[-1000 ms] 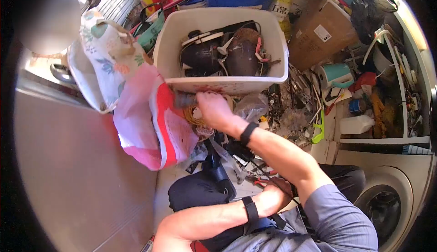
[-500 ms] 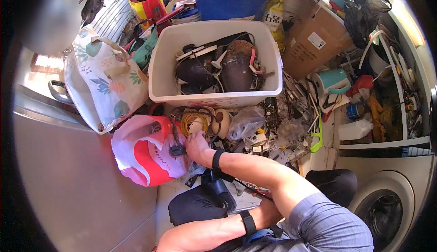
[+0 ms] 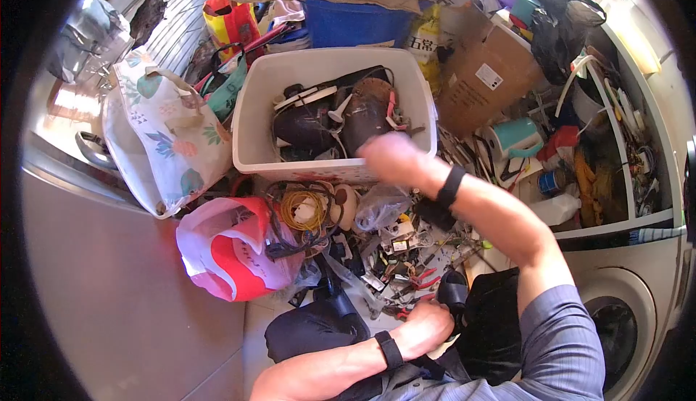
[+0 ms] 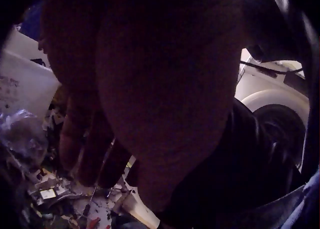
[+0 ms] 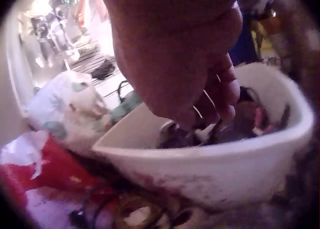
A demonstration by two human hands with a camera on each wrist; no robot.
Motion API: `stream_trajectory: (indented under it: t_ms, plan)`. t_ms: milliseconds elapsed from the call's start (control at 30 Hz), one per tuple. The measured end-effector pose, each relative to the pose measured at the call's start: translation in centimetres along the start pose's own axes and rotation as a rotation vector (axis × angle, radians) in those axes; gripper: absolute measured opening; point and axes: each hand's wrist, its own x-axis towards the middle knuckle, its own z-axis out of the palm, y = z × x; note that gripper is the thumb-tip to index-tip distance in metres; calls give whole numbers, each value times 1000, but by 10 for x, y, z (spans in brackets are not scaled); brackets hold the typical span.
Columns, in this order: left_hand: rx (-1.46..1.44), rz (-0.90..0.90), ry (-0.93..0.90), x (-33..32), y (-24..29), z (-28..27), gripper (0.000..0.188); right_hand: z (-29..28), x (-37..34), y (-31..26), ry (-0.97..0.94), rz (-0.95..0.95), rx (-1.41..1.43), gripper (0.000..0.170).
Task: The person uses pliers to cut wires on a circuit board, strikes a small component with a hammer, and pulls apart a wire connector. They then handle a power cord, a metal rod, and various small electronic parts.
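Note:
My right hand (image 3: 395, 158), blurred, is over the front rim of a white plastic bin (image 3: 246, 111). In the right wrist view its fingers (image 5: 227, 88) hang loosely bent, with nothing seen in them. Inside the bin lie dark rounded appliance parts (image 3: 304, 129) with cords. Low in front, my left hand (image 3: 428, 323) rests beside a black slipper-like thing (image 3: 453, 289), near red-handled pliers (image 3: 426, 279). Its fingers (image 4: 75, 134) hang loosely in the dark left wrist view. A dark cable (image 3: 283, 249) with a coil of yellow wire (image 3: 293, 209) lies before the bin.
A pink-and-red plastic bag (image 3: 235, 270) and a pineapple-print bag (image 3: 156, 144) stand at left. Small scrap parts (image 3: 399, 245) cover the floor ahead. Cardboard box (image 3: 482, 75), turquoise kettle (image 3: 516, 139) and shelf (image 3: 616, 223) stand at right, above a washing machine (image 3: 616, 292).
My right hand has left a dark cable by the pink-and-red bag, then swung up and right to the bin's front rim. My left hand stays low, now less covered by the right arm.

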Motion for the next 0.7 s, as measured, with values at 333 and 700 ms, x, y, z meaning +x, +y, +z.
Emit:
stream_trajectory:
  t_ms: [333, 700]
  plan:
    - [66, -92, -39, -4, -8, -24, 13, -6, 22, 151, -243, 285, -239, 19]
    - [144, -126, -13, -3, -12, -24, 14, 35, 21, 128, -403, 272, -510, 25]
